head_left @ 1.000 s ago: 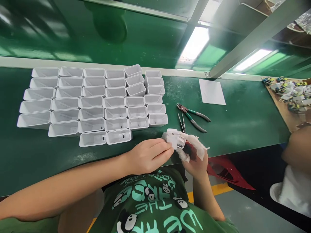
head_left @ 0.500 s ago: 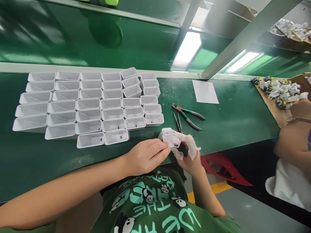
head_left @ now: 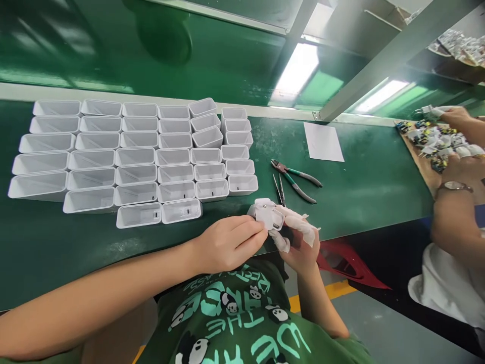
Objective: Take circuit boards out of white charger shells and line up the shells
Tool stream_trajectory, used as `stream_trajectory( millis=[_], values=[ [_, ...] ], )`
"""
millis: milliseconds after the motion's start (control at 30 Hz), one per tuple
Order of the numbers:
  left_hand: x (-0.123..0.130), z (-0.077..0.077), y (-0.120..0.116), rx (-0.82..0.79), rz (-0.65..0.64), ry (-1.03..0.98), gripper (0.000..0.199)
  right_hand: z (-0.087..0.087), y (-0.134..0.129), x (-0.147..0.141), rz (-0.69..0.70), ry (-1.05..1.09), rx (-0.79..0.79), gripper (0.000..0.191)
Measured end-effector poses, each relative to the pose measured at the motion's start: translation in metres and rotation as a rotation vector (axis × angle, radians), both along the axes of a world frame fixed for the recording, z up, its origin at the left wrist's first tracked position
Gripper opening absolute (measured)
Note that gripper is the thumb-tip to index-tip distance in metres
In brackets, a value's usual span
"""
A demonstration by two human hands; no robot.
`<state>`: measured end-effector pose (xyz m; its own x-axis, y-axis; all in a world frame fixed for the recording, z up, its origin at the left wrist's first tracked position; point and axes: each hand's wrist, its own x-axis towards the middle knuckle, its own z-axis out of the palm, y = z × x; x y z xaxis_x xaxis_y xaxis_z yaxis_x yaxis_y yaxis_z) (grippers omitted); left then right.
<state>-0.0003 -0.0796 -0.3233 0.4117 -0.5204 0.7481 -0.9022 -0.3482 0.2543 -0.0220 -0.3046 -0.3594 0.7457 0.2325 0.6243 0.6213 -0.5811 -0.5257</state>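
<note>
Green matting covers the long workbench point(head_left: 56, 253), with a glossy green panel rising behind it under strip lights. At the near edge the person's left hand point(head_left: 227, 242) lies knuckles up, forearm stretched across the mat, its fingers curled and pinching the left side of a small white plastic plug piece point(head_left: 267, 213). The right hand point(head_left: 301, 242) comes up from below the table edge, palm turned inward, fingers wrapped in white tape or cots, and closes on the same piece from the right; so both hands grip it just above the bench edge, in front of the person's green panda-print shirt point(head_left: 242, 323). Beyond the left hand stand rows of open white plastic housings point(head_left: 136, 151), packed side by side. Just past the held piece lie dark tweezers point(head_left: 279, 188) and green-handled pliers point(head_left: 297, 179), with a white paper sheet point(head_left: 323, 141) farther back. At far right a co-worker's arm with a wristwatch point(head_left: 452, 187) reaches toward a brown board of small parts point(head_left: 435, 146).
</note>
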Motion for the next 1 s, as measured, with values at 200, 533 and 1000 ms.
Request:
stream_trajectory(
  millis=[200,533,1000],
  values=[
    [-0.001,-0.006,-0.001,-0.03,0.012,0.084,0.017,0.004,0.002,-0.001,0.032,-0.106,-0.082,0.037],
    [0.0,-0.003,-0.001,-0.088,0.183,0.138,0.026,0.011,0.007,0.002,0.052,0.022,0.043,0.053],
    [0.005,0.0,0.001,-0.1,0.191,0.222,0.029,0.02,0.019,-0.002,-0.043,0.028,-0.011,0.033]
  ],
)
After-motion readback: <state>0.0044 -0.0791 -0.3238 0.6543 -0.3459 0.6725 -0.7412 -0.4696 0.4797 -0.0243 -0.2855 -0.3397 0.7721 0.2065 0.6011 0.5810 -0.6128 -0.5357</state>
